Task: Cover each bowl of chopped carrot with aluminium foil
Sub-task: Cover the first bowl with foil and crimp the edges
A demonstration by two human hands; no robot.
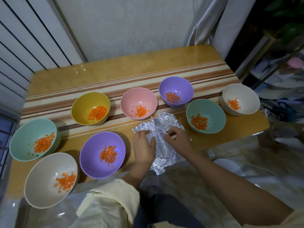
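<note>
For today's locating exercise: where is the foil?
Head view, right of centre: the foil sheet between near purple bowl and right green bowl, under left hand and right hand.

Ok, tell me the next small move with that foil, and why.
Probably pull the fold open. The right hand pinches a crease in the foil while the left hand presses it onto the table. The sheet looks crumpled, and the purple bowl beside it, like the others, is uncovered, so spreading likely comes first.
</note>
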